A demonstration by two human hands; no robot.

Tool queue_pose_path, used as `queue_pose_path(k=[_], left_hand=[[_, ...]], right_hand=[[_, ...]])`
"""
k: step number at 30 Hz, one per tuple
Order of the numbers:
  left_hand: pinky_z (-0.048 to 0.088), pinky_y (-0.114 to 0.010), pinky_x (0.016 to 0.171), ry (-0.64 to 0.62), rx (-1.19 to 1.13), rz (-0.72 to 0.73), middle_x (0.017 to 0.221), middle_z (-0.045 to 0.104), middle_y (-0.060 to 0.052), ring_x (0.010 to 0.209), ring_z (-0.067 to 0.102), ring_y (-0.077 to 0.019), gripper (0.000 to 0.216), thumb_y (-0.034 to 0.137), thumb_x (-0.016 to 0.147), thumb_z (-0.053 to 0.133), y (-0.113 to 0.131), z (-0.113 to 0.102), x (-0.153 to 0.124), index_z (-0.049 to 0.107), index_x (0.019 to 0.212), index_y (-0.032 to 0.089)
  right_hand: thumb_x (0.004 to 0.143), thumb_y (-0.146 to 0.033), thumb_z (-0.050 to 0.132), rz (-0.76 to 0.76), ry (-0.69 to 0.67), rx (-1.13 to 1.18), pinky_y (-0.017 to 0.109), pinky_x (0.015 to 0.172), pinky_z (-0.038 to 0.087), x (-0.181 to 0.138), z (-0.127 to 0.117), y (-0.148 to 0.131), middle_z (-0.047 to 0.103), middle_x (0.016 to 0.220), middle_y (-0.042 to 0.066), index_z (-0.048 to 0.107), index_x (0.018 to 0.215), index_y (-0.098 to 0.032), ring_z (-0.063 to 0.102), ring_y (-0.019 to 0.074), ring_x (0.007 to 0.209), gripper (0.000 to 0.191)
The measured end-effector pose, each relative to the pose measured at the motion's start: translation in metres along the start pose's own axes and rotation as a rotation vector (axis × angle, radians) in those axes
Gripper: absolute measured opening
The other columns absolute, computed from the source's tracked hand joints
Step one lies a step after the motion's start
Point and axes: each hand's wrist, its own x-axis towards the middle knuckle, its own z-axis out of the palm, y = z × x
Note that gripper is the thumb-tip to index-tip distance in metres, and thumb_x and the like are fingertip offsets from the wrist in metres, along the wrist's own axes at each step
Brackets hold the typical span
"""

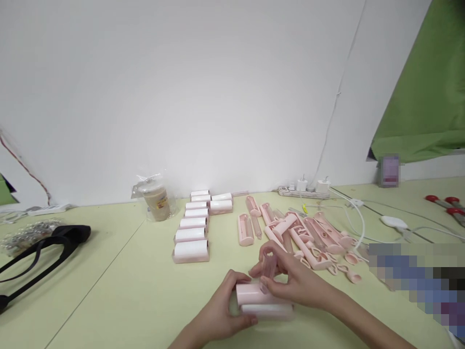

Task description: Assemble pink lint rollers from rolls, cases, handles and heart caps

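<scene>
My left hand (224, 306) is closed around the left end of a pink roller case (249, 293), thumb below and fingers above. Along the case's lower side lies a white roll (267, 310), slightly blurred. A translucent pink tube (269, 270) is pinched in my right hand (290, 276), upright, with its lower end against the top of the case; I cannot tell whether it is joined. Beyond my right hand spreads a pile of loose pink parts (286, 225): cases, clear tubes and small loop-ended caps (353, 276).
Finished-looking pink cases with white rolls (191, 249) stand in a column left of centre. Behind them sits a bagged drink cup (157, 203). A power strip (303, 191) with white cables runs along the wall. A black strap-like frame (47, 261) lies at left, red-ended tools (445, 201) at right.
</scene>
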Motion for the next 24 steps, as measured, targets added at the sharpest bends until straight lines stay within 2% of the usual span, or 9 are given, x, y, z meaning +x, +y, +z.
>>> queue_pose_path(k=[4,11,17,21,24], left_hand=[[0.035,-0.032,0.089,-0.01,-0.03,-0.002,0.111,0.05,-0.004,0.103,0.046,-0.0208,0.052,0.016,0.062,0.065,0.002,0.0,-0.001,0.042,0.109,0.02],[0.037,-0.031,0.086,0.002,0.01,-0.01,0.106,0.054,-0.002,0.098,0.049,-0.0202,0.048,0.017,0.062,0.066,0.002,-0.003,0.002,0.045,0.106,0.02],[0.035,-0.033,0.091,-0.191,0.035,-0.016,0.111,0.051,-0.002,0.104,0.047,-0.0214,0.055,0.023,0.061,0.069,0.005,-0.022,0.015,0.047,0.112,0.023],[0.03,-0.034,0.094,-0.297,0.055,0.078,0.111,0.045,-0.002,0.108,0.041,-0.021,0.055,0.025,0.06,0.071,0.005,-0.034,0.029,0.049,0.111,0.023],[0.034,-0.032,0.088,-0.416,-0.085,0.038,0.106,0.045,0.0,0.104,0.043,-0.0186,0.057,0.028,0.061,0.071,0.002,-0.038,0.04,0.047,0.112,0.025]], right_hand=[[0.074,-0.017,0.05,-0.013,-0.002,-0.069,0.027,0.07,0.046,-0.001,0.004,0.001,0.063,0.084,-0.001,0.041,0.082,-0.023,0.058,0.0161,0.081,0.013],[0.08,-0.025,0.048,-0.035,0.061,-0.136,0.025,0.064,0.044,-0.001,0.008,0.007,0.056,0.076,-0.002,0.041,0.087,-0.023,0.052,0.0134,0.07,0.01],[0.078,-0.021,0.048,-0.022,-0.145,-0.047,0.027,0.067,0.045,0.008,-0.004,0.002,0.062,0.08,-0.001,0.04,0.085,-0.023,0.056,0.0146,0.076,0.011],[0.076,-0.02,0.051,-0.1,-0.188,-0.098,0.03,0.074,0.045,0.011,-0.007,0.004,0.062,0.09,0.002,0.047,0.087,-0.022,0.057,0.0177,0.087,0.012],[0.077,-0.017,0.05,-0.115,-0.22,-0.007,0.033,0.078,0.044,0.011,-0.007,0.008,0.063,0.091,0.004,0.046,0.087,-0.021,0.056,0.0185,0.093,0.011]])
